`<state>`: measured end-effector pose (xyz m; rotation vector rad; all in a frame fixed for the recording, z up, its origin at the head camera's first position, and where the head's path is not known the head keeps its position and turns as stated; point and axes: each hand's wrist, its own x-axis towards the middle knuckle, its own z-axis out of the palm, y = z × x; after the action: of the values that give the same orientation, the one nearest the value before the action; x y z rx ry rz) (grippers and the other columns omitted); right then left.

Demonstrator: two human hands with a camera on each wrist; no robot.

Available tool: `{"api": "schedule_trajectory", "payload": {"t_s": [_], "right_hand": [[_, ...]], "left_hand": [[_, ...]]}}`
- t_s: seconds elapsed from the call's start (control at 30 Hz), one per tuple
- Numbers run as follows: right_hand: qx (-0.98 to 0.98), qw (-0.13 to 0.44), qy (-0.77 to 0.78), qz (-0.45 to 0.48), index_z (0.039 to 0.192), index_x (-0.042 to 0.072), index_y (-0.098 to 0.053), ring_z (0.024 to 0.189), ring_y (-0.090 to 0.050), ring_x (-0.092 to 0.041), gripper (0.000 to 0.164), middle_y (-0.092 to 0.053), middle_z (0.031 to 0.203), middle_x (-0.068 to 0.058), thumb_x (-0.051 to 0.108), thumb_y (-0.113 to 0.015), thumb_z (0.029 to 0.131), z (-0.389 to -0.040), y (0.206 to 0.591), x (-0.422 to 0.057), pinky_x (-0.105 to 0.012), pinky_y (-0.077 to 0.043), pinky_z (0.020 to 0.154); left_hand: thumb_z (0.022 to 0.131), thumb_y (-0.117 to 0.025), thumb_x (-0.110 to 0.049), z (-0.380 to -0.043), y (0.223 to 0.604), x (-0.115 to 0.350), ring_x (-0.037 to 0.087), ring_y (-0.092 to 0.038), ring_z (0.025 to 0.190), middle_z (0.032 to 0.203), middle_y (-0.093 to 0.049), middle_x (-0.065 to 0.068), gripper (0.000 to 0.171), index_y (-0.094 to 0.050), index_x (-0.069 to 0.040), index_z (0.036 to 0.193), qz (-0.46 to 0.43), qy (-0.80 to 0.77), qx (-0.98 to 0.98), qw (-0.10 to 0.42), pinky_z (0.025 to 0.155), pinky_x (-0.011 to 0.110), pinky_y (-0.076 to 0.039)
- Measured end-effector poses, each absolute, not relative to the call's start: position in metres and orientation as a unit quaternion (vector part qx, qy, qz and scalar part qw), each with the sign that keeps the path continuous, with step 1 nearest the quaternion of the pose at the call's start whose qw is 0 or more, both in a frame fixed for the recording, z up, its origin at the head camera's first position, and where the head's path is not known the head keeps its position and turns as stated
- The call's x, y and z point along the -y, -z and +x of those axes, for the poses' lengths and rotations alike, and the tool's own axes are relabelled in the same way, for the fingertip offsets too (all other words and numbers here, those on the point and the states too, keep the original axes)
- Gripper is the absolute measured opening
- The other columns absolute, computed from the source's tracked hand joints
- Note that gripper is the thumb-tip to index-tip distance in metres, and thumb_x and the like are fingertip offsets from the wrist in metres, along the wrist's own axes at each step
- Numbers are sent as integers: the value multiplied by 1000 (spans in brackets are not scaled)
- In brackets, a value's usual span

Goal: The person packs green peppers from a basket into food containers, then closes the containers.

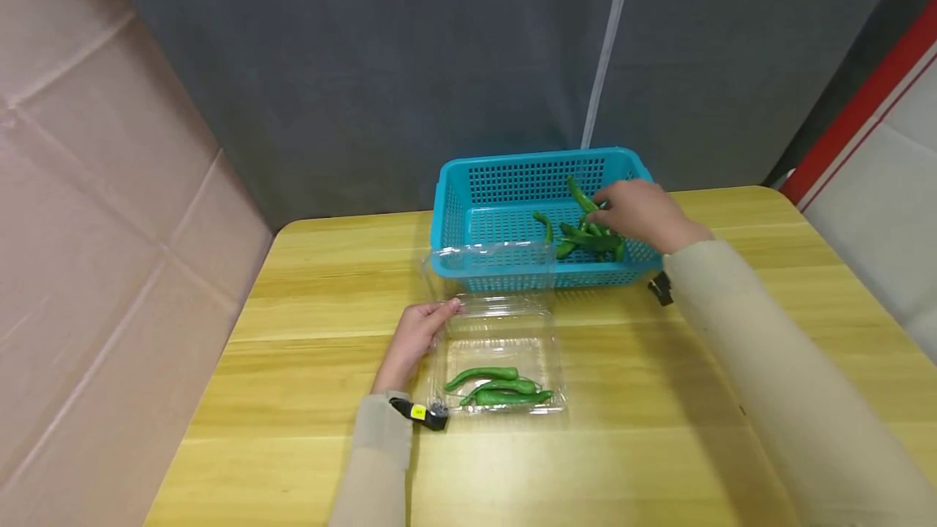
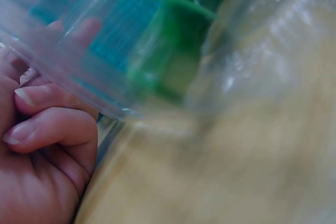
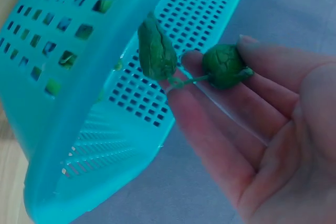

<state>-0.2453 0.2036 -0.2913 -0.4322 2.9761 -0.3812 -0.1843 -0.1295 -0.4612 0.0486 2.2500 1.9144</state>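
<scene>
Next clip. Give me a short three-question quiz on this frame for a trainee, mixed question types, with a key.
1. True or false: the right hand is inside the blue basket, among the loose green peppers.
2. Multiple choice: where is the left hand?
A. On the basket's rim
B. At the left edge of the clear clamshell box
C. Flat on the wooden table, away from everything
3. Fill in: the peppers in the box lie at the end ____ to the person.

Key
1. True; the right wrist view shows its fingers pinching peppers by the stem ends.
2. B; its fingers curl round the box edge.
3. Nearest; the box's lid stands open toward the basket.
</scene>
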Motion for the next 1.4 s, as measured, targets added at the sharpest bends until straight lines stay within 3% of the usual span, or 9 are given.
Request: {"api": "schedule_trajectory", "payload": {"t_s": [0.13, 0.33, 0.63, 0.77, 0.93, 1.13, 1.4], "right_hand": [[-982, 34, 128, -135, 118, 2, -56, 89, -59, -27, 40, -61, 105, -16, 30, -54, 89, -241, 290, -204, -52, -40, 82], [-982, -1, 139, -128, 117, 3, -57, 92, -58, -28, 40, -62, 105, -16, 30, -55, 89, -234, 287, -200, -52, -40, 82], [-977, -43, 171, -121, 118, 3, -56, 86, -59, -26, 40, -63, 100, -14, 30, -55, 89, -217, 286, -193, -45, -45, 73], [-972, -59, 197, -114, 118, 3, -55, 77, -59, -23, 41, -64, 97, -14, 32, -55, 89, -208, 291, -191, -40, -46, 65], [-965, -76, 227, -105, 116, 4, -56, 64, -57, -19, 42, -64, 95, -13, 35, -54, 89, -200, 298, -190, -37, -43, 59], [-952, -60, 290, -79, 124, 4, -50, 87, -59, -26, 57, -63, 100, -13, 47, -48, 88, -192, 301, -195, -46, -45, 73], [-945, -49, 318, -58, 126, 3, -48, 97, -55, -31, 62, -60, 107, -17, 51, -46, 87, -177, 305, -200, -48, -44, 77]], "left_hand": [[77, -61, -52, -185, 462, 130, 9, -26, 34, 44, -34, -4, 42, -70, -13, 91, 17, -645, -759, 92, 30, 25, -20], [80, -61, -45, -183, 452, 132, 7, -27, 33, 43, -34, -5, 37, -70, -11, 92, 12, -652, -750, 112, 31, 24, -21], [85, -58, -38, -179, 438, 130, 5, -28, 33, 47, -41, -2, 38, -67, -3, 97, 28, -649, -750, 121, 31, 23, -22], [80, -61, -45, -184, 450, 129, 7, -28, 34, 50, -43, -2, 42, -69, -7, 96, 17, -654, -746, 124, 31, 25, -22], [75, -61, -54, -188, 464, 129, 9, -26, 34, 44, -34, -5, 44, -71, -14, 91, 10, -647, -755, 105, 30, 24, -21], [77, -61, -52, -187, 463, 129, 8, -26, 35, 46, -38, -5, 41, -71, -15, 90, 15, -648, -755, 96, 31, 22, -20], [77, -61, -52, -187, 463, 130, 9, -25, 34, 44, -35, -5, 43, -70, -13, 91, 19, -648, -756, 94, 31, 24, -19]]}}
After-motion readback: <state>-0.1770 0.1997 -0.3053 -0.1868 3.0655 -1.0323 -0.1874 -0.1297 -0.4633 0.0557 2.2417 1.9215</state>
